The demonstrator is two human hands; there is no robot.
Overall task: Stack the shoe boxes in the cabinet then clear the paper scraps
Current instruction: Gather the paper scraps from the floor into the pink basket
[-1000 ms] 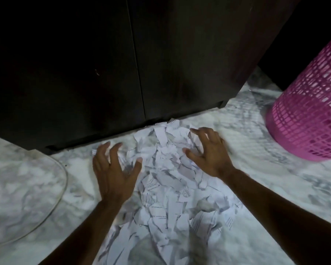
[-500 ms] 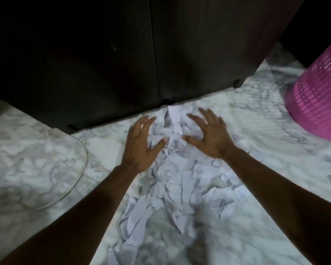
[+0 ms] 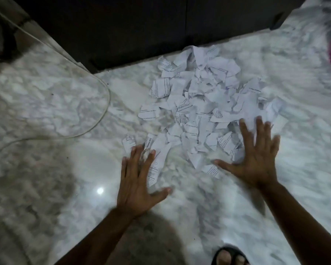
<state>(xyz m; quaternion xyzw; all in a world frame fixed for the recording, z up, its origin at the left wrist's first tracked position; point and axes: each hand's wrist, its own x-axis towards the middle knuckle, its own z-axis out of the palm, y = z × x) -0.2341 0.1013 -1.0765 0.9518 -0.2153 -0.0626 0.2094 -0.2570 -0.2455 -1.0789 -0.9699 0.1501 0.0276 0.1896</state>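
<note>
Fingers (image 3: 246, 131) of both hands lie spread flat on the paper scraps (image 3: 199, 96), their print unreadable.

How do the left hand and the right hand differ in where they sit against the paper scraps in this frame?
The left hand lies at the near-left fringe of the paper scraps, fingertips on only a few stray pieces; the right hand is further forward at the near-right edge, fingers over the thicker part of the pile. The left hand's fingers lie closer together; the right hand's are fanned wide. Both are open, palm down, holding nothing.
</note>
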